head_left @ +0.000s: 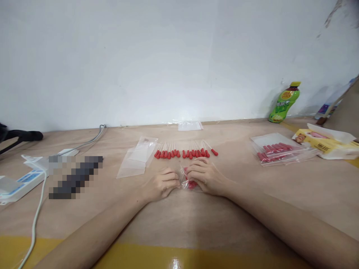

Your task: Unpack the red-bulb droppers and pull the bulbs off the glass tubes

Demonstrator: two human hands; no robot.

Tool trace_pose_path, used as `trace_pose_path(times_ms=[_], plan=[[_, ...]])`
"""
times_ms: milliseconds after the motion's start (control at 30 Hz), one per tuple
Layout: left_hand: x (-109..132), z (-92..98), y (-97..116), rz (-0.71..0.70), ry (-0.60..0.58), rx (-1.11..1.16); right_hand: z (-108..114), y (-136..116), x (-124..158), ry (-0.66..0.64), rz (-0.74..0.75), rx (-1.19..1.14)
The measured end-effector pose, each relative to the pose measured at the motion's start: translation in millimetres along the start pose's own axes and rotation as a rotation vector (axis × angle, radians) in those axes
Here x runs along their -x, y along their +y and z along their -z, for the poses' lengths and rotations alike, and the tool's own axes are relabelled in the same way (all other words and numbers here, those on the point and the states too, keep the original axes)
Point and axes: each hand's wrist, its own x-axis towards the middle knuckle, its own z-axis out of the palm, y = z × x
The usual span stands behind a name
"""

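Observation:
A small clear plastic bag (184,178) with red-bulbed droppers inside lies between my hands on the table. My left hand (165,182) is closed, its fingertips pinching the bag's left edge. Over the bag's right part curls my right hand (206,175), gripping it and hiding much of what it holds. Just beyond my hands, several droppers with red rubber bulbs (171,153) lie in a row, their thin clear tubes pointing toward the wall. Flat clear bags (134,158) rest left of the row.
At the right lie filled bags of droppers (280,151), beside a yellow tissue pack (322,144). A green drink bottle (284,102) leans near the wall. Another flat bag (190,126) lies at the back. On the left are a power strip (25,183), its cable and a blurred dark object (77,179).

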Motion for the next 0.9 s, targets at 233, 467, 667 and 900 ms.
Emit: trace_pose_path(times_ms=[233,467,667,900], plan=[[0.4,7.7,-4.3,0.087,-0.073,0.177,11.0,-10.0,-1.6,-0.040,-0.215,-0.299],[5.5,7.5,-6.6,0.179,-0.088,0.290,13.1,-0.2,10.8,0.052,-0.249,-0.247],[2.7,11.5,-8.4,0.332,-0.129,0.311,22.9,5.4,44.5,-0.057,-0.327,-0.127],[4.6,16.0,-8.2,0.411,-0.159,0.394,20.1,8.9,51.5,-0.122,-0.341,-0.055]])
